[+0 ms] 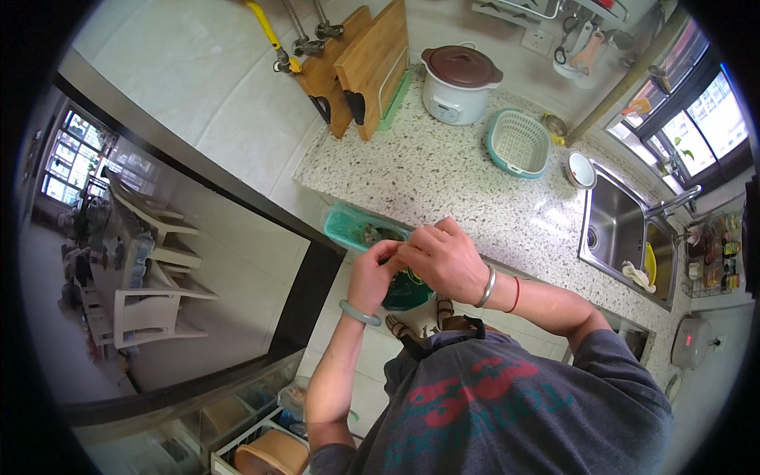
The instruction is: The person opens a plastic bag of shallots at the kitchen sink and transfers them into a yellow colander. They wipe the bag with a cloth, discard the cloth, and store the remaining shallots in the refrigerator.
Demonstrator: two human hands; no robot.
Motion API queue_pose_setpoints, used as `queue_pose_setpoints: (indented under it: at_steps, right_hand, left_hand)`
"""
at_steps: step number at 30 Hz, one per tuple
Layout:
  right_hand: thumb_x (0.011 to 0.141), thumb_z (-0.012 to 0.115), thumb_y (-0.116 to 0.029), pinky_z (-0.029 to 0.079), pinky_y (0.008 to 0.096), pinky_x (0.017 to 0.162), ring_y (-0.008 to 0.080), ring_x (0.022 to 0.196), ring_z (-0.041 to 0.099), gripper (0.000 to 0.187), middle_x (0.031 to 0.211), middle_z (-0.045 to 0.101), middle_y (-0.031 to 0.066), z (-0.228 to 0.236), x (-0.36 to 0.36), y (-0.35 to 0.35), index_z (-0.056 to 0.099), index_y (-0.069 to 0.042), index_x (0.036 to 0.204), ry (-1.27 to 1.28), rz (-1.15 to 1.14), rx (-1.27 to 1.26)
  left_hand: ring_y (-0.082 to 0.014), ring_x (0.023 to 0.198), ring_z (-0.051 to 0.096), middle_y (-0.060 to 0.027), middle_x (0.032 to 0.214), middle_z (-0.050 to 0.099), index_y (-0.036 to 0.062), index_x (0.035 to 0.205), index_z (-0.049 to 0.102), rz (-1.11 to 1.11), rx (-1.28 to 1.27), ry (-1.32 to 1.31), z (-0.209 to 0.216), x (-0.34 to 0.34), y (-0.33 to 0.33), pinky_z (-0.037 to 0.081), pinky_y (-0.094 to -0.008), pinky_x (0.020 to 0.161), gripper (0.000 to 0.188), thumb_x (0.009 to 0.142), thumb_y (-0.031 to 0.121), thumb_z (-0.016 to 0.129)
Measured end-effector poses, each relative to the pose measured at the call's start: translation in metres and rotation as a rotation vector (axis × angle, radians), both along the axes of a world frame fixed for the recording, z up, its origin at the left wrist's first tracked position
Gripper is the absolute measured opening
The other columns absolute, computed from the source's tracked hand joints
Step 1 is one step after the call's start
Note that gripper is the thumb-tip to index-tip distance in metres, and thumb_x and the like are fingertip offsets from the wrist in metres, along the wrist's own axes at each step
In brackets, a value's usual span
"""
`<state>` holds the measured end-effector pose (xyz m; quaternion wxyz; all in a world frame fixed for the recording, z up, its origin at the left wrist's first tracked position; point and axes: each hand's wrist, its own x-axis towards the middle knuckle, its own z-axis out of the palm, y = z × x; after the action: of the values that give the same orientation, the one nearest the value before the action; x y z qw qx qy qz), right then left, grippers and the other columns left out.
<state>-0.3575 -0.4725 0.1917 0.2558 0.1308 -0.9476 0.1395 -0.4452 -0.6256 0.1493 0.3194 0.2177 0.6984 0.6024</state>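
Note:
My left hand [372,277] and my right hand [446,260] meet at the fingertips, just off the counter's front edge. Both are closed in a pinch; whatever sits between the fingers is too small or hidden to make out. Close behind them is a teal plastic bin [342,225] at the counter edge, with some dark scraps inside. Below the hands, partly covered by them, a dark green bag or container [409,291] shows near the floor.
On the speckled countertop [412,170] stand wooden cutting boards [372,67], a white cooker [457,95] with a brown lid, a teal-rimmed basket [518,142] and a small bowl [581,170]. A steel sink [613,218] lies to the right. A dark door frame [297,297] is at left.

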Motion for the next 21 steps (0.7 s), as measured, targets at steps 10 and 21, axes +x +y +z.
queue_pose_setpoints:
  at_steps: [10,21]
  right_hand:
    - [0.07,0.062,-0.011,0.039,0.0343,0.083,0.0144,0.081,0.053,0.044,0.09,0.052,0.0007,0.001,0.023,0.017,0.063,-0.015,0.114,0.052,0.063,0.068]
    - [0.082,0.065,-0.005,0.046,0.0293,0.082,0.0146,0.088,0.058,0.015,0.091,0.058,0.0044,0.0,0.018,0.044,0.058,-0.005,0.096,-0.318,0.123,-0.971]
  left_hand:
    - [-0.008,0.086,0.059,-0.0041,0.096,0.065,-0.0023,0.107,0.062,0.07,0.241,-0.298,0.011,0.0,-0.007,0.047,-0.0215,0.078,0.023,0.089,0.012,0.063]
    - [-0.0081,0.084,0.06,-0.0036,0.094,0.065,-0.0013,0.106,0.062,-0.031,0.242,-0.25,0.029,0.001,-0.007,0.047,-0.0215,0.077,0.022,0.088,0.012,0.064]
